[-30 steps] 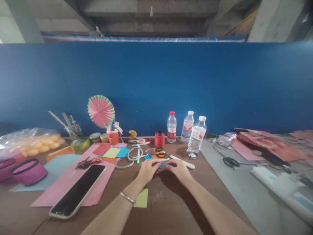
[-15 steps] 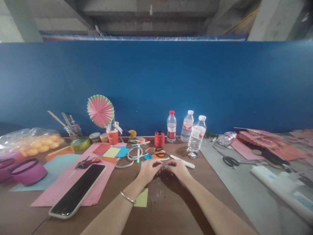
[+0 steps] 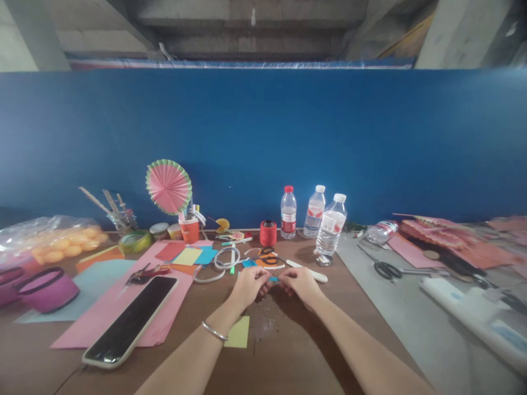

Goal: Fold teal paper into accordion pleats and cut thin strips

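A small blue strip of folded paper (image 3: 274,278) stretches between my two hands above the brown table. The fingers of my left hand (image 3: 250,286) pinch one end, with a silver bangle on that wrist. At the other end, my right hand (image 3: 302,285) pinches the strip too. Behind the left fingers lies a little blue pleated paper fan (image 3: 249,263). Black-handled scissors (image 3: 269,258) rest on orange paper just beyond the hands. A yellow paper square (image 3: 237,332) lies under the left forearm.
A white-handled tool (image 3: 307,271) lies behind my right hand. Farther back stand a red thread spool (image 3: 268,233) and several water bottles (image 3: 289,214). On the left, a phone (image 3: 132,321) rests on pink paper (image 3: 69,336). A power strip (image 3: 469,315) lies at right.
My hands have drawn slightly apart, and more of the blue paper strip shows between the fingertips. The things on the table have not moved.
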`<state>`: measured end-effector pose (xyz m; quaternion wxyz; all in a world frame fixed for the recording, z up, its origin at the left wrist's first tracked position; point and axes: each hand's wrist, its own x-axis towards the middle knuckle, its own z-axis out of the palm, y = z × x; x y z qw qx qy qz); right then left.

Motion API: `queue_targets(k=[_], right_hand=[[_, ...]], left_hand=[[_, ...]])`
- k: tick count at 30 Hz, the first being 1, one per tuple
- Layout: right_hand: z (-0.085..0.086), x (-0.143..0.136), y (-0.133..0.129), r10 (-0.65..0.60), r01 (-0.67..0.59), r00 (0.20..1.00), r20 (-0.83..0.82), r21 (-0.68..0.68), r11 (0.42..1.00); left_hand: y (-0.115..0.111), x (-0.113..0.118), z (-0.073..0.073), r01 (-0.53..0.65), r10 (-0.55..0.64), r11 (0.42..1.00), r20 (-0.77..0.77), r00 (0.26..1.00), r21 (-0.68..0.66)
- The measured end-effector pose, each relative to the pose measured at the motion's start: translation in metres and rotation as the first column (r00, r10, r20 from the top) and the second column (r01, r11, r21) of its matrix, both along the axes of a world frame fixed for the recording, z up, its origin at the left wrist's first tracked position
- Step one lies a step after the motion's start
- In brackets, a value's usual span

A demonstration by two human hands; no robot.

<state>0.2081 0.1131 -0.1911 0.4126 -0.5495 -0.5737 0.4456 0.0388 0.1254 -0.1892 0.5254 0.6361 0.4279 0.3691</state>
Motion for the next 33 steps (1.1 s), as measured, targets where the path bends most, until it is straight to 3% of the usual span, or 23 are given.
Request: queue_targets(k=[9, 18, 25, 33], right_hand=[[0.01, -0.003, -0.004, 0.012, -0.012, 0.999, 0.032, -0.004, 1.0], [0.001, -0.001, -0.002, 0.043, -0.043, 0.999, 0.025, 0.036, 0.998], [0.005, -0.002, -0.003, 0.063, -0.066, 0.995, 0.083, 0.034, 0.997], [0.002, -0.002, -0.001, 0.063, -0.062, 0.998, -0.013, 0.027, 0.998]], left_hand=[[-0.005, 0.0, 0.003, 0.037, -0.037, 0.999, -0.028, 0.999, -0.01], [-0.006, 0.003, 0.008, -0.011, 0.01, 0.996, -0.008, 1.0, -0.085], [-0.008, 0.004, 0.007, -0.025, 0.023, 0.995, -0.015, 1.0, -0.095], [-0.008, 0.005, 0.012, -0.021, 0.019, 0.995, -0.026, 0.999, -0.102]])
